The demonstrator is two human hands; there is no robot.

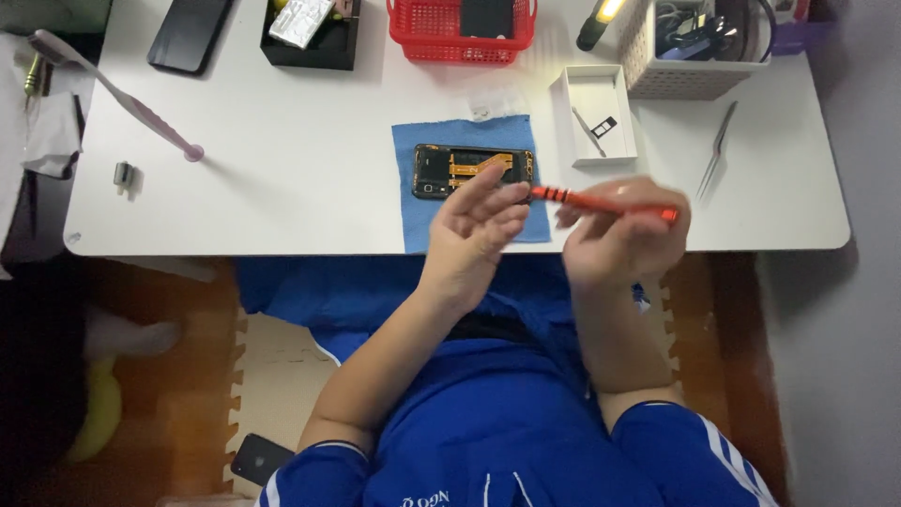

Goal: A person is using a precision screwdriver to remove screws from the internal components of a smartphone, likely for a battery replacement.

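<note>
The right hand (621,239) grips an orange screwdriver (601,202) at the table's (282,188) front edge; the left hand (479,225), fingers loosely spread, touches its tip above the opened phone (450,169).

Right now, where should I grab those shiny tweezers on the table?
Pinch the tweezers around the middle, coming from above. They lie flat and slanted on the white table, clear of the white tray, with the joined end farther away and the tips nearest you.

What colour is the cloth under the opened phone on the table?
Blue. The cloth lies flat under the opened phone; the head view shows it.
</note>
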